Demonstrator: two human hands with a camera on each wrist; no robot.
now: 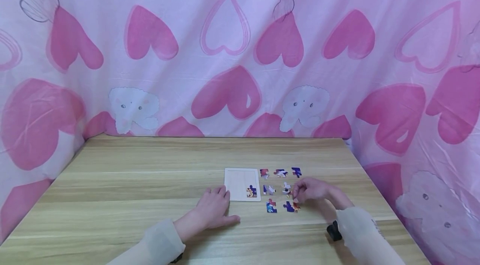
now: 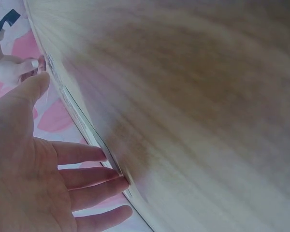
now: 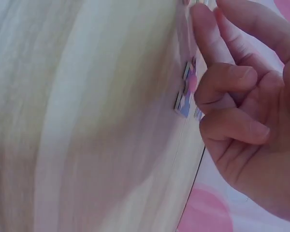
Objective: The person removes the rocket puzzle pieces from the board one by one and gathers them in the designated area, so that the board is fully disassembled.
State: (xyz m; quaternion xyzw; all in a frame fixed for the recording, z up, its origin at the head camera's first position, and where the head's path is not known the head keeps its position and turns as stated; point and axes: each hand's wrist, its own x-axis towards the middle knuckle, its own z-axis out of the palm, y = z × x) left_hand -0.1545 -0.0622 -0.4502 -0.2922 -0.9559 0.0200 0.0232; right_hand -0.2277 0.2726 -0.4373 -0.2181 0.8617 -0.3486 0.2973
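A white puzzle tray (image 1: pixel 241 170) lies flat on the table with one patterned jigsaw piece (image 1: pixel 251 191) in its lower right corner. My left hand (image 1: pixel 213 207) rests at the tray's left edge, fingers straight; in the left wrist view its fingertips touch the rim. Loose jigsaw pieces (image 1: pixel 271 206) lie in rough rows to the right of the tray. At the right side of these rows, my right hand (image 1: pixel 310 190) has its fingers curled, thumb and fingertips pinching a jigsaw piece low over the table, largely hidden by the fingers. Other pieces (image 3: pixel 186 92) show beside the fingers in the right wrist view.
The wood-grain table (image 1: pixel 150 173) runs back to a pink heart-patterned curtain (image 1: pixel 225 48), which also hangs along both sides. A black strap (image 1: pixel 334 231) shows at the right wrist, below the sleeve cuff.
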